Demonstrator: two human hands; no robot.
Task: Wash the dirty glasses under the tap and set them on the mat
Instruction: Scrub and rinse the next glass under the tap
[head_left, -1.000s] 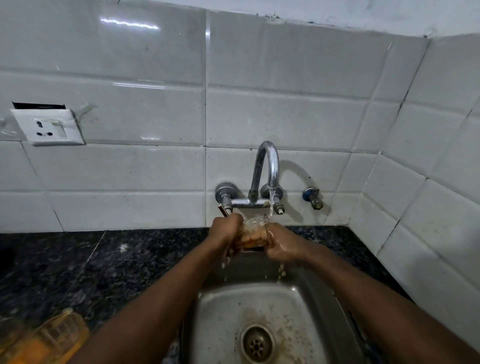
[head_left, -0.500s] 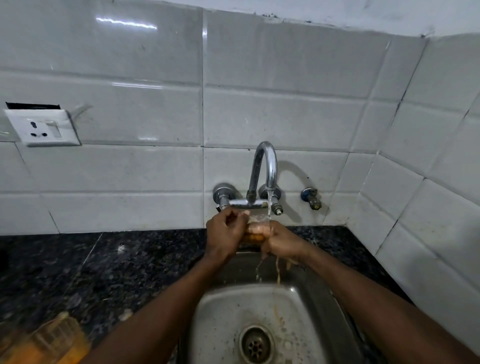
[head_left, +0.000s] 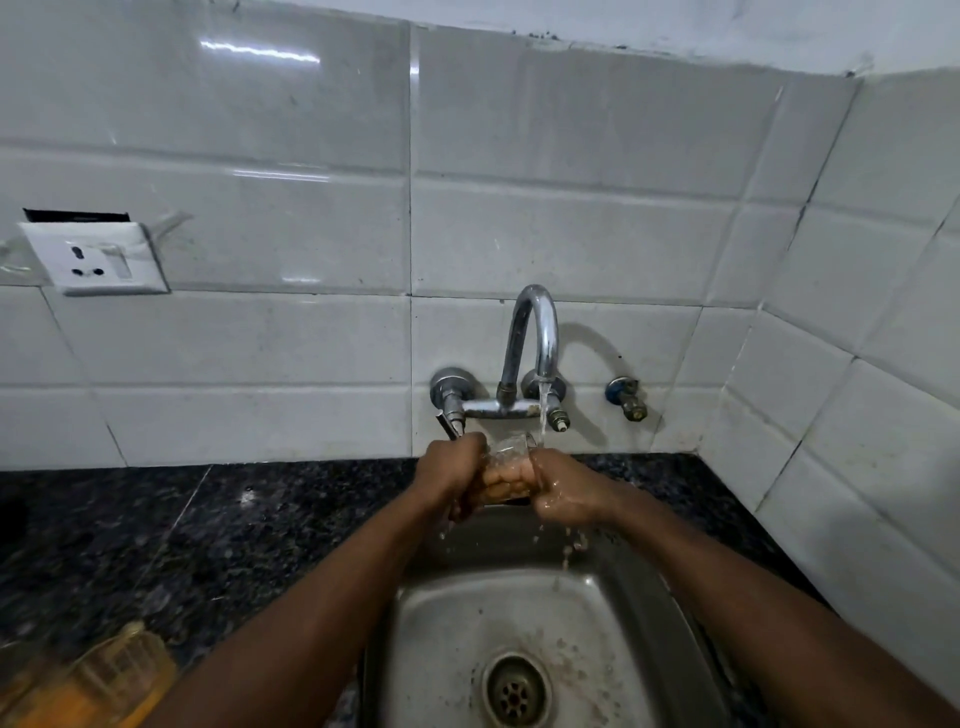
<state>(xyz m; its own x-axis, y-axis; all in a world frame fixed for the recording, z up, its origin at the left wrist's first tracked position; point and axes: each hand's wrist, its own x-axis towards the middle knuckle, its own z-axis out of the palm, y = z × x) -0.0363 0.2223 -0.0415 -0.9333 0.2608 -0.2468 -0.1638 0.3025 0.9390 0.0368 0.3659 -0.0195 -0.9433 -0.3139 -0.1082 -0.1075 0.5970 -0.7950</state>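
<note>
Right now you hold a clear glass (head_left: 508, 464) between both hands over the back edge of the sink (head_left: 441, 623), just under the tap (head_left: 536, 332), whose stream of water (head_left: 541, 410) falls at its right rim. Your left hand (head_left: 449, 475) curls its fingers round the glass's left side. Your right hand (head_left: 567, 492), wet, wraps the right side, fingers pressed together. Water drips into the sink. A second glass (head_left: 119, 670) lies blurred at the front left corner of the counter (head_left: 208, 530).

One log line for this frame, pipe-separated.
phase: rinsing | left hand: holds glass | right hand: holds glass | tap: running | over sink
</note>
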